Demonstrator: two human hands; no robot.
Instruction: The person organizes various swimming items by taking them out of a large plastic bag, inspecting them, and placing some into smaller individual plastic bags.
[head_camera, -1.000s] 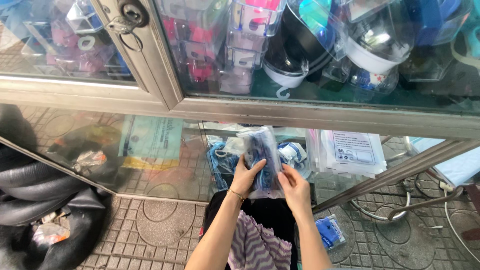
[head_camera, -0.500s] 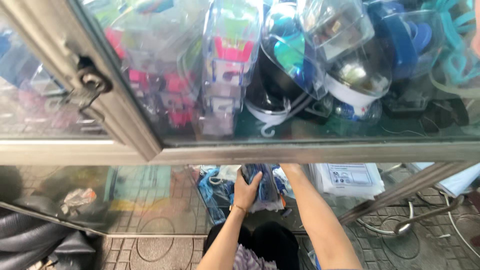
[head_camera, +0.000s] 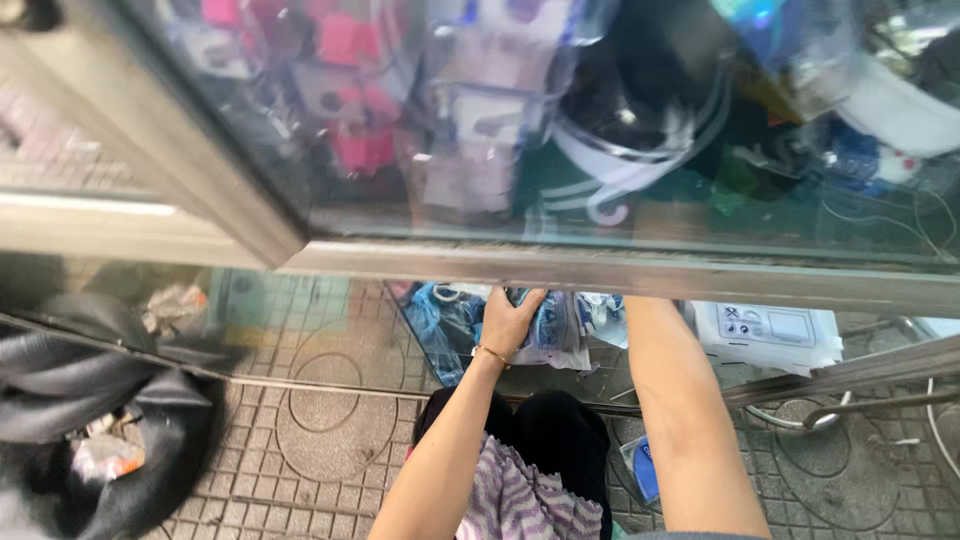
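Note:
My left hand grips a clear plastic packet with blue contents just below the metal rail of a glass display cabinet. A thin bracelet circles that wrist. My right forearm reaches up beside the packet, and its hand is hidden behind the rail. Under the packet lies a blue plastic bag with more packets. My lap, with black and striped purple cloth, fills the bottom centre.
Through the cabinet glass show pink, white and black packaged goods. A white printed packet lies at right, above a bent metal frame. Black rubber tubes pile at left. A small blue packet lies on the tiled pavement.
Both hands have risen with the packet towards the cabinet rail. My right hand has slipped out of sight behind the rail. The view has moved closer to the glass.

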